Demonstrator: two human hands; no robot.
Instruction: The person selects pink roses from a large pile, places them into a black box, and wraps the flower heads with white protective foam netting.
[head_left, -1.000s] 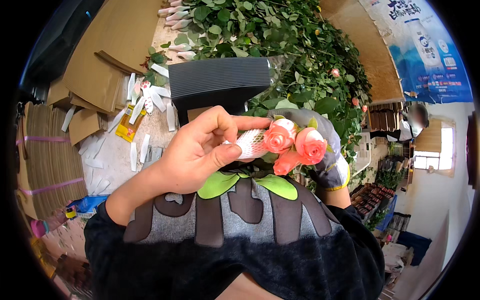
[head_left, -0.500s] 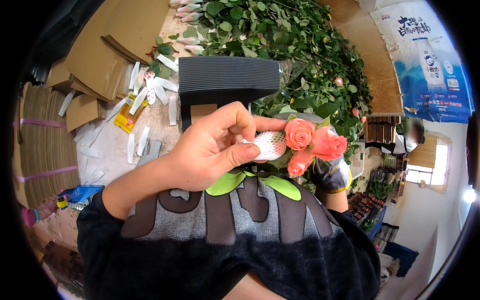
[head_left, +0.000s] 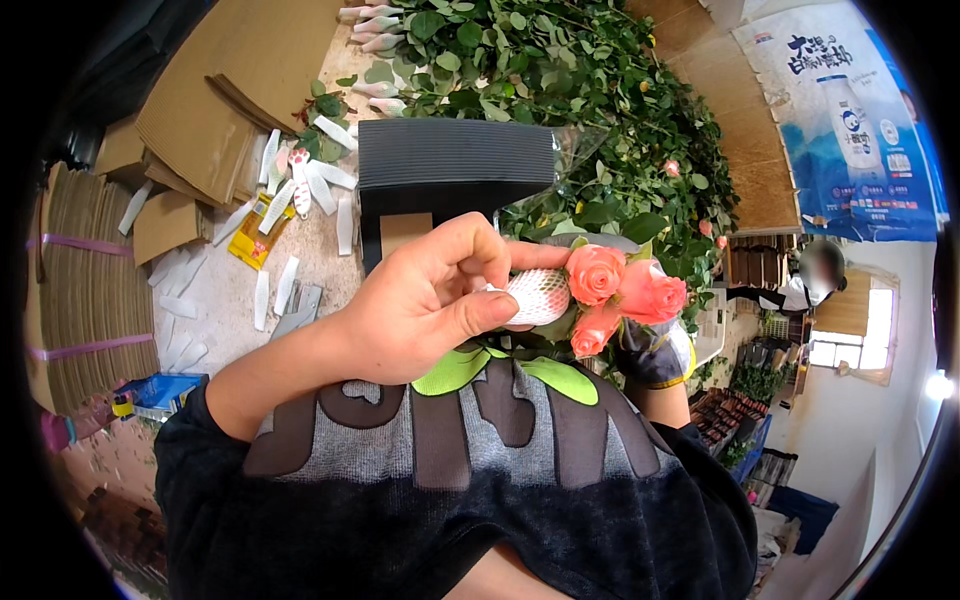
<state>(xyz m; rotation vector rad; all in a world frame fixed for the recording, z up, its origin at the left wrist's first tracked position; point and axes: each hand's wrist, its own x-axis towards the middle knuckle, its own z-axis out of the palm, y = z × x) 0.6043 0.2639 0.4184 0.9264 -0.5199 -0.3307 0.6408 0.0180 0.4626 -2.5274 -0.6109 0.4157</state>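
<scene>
My bare left hand pinches the end of a white foam net sleeve, with its index finger stretched toward the blooms. Pink and green show through the mesh, so a rose bud seems to be inside. Right beside the sleeve are three open coral-pink roses. Behind them my right hand, in a grey glove with a yellow cuff, grips the bunch from below. The blooms hide most of its fingers and the stems.
A stack of black corrugated sheets stands ahead. Leafy rose stems heap beyond it. At left lie loose white net sleeves, a yellow packet, a stapler-like metal tool and strapped cardboard. A person is far right.
The roses and both hands have shifted very slightly to the left, and the view has tilted a little. My left hand keeps its pinch on the net sleeve.
</scene>
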